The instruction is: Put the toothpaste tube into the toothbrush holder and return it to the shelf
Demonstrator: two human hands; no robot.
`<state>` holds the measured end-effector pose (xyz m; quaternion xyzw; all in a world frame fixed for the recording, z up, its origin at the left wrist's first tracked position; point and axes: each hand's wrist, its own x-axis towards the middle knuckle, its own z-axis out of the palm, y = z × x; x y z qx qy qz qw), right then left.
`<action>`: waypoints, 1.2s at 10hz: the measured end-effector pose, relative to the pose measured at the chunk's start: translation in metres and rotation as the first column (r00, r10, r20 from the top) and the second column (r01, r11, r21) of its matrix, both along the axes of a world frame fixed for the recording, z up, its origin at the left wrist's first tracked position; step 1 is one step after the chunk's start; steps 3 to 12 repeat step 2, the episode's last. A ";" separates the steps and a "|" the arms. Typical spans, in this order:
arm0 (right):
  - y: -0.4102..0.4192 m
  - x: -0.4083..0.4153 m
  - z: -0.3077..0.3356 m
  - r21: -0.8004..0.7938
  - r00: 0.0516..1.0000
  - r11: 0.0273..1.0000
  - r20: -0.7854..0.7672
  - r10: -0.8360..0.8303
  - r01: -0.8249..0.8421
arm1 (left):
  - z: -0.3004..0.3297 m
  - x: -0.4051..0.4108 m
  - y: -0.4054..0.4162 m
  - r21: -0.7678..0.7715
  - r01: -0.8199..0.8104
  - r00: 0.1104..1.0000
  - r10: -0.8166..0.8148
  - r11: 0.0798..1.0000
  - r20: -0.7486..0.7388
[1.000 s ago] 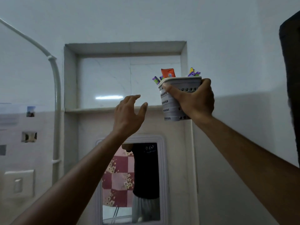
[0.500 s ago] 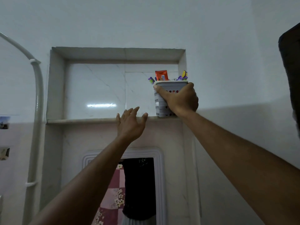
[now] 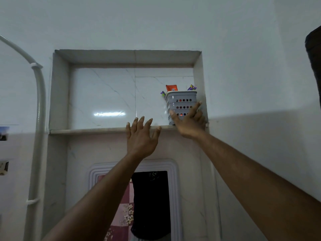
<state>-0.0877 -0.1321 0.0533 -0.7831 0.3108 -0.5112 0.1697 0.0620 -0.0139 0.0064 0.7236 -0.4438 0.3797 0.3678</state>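
Observation:
A grey perforated toothbrush holder [image 3: 180,101] stands upright on the shelf [image 3: 90,131] of a wall niche, in its right corner. The orange end of the toothpaste tube [image 3: 171,88] sticks out of its top, with purple toothbrush ends on either side. My right hand [image 3: 188,123] is in front of the holder's lower part with fingers spread, no longer wrapped around it. My left hand [image 3: 140,136] is open at the shelf's front edge, left of the holder, holding nothing.
The niche's right wall [image 3: 199,87] is close beside the holder. A white pipe [image 3: 39,101] runs down the left wall. Below the shelf hangs a framed mirror [image 3: 135,202]. A dark object [image 3: 314,66] hangs at the right edge.
My right hand set the holder down in the niche's right corner and opened its grip. My left hand rose to the shelf edge. The view tilted upward.

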 end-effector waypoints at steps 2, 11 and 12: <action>0.003 -0.024 -0.015 -0.239 0.962 0.968 0.272 -0.007 0.075 | -0.002 -0.007 0.024 -0.119 0.198 0.979 -0.202 0.973 -0.025; 0.003 -0.024 -0.015 -0.239 0.962 0.968 0.272 -0.007 0.075 | -0.002 -0.007 0.024 -0.119 0.198 0.979 -0.202 0.973 -0.025; 0.003 -0.024 -0.015 -0.239 0.962 0.968 0.272 -0.007 0.075 | -0.002 -0.007 0.024 -0.119 0.198 0.979 -0.202 0.973 -0.025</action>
